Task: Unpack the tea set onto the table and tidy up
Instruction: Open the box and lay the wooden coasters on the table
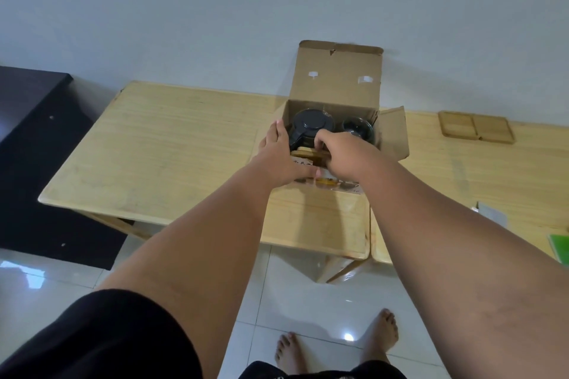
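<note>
An open cardboard box [335, 83] stands on the wooden table [172, 144], its lid flap upright against the wall. Inside it I see a dark teapot with a black lid [312, 123] and a glass cup [358, 128] to its right. Thin round wooden coasters [303, 152] lie at the box's near edge. My left hand [281, 157] rests on the box's front left rim, fingers spread over the edge. My right hand [341, 157] reaches into the box and its fingers pinch the wooden coasters beside the teapot.
Two flat wooden trays [475, 127] lie side by side at the table's far right. A white card [492, 213] and a green item [561, 251] sit at the right edge. A dark low furniture piece [34, 132] stands left of the table. My bare feet are on the tiled floor.
</note>
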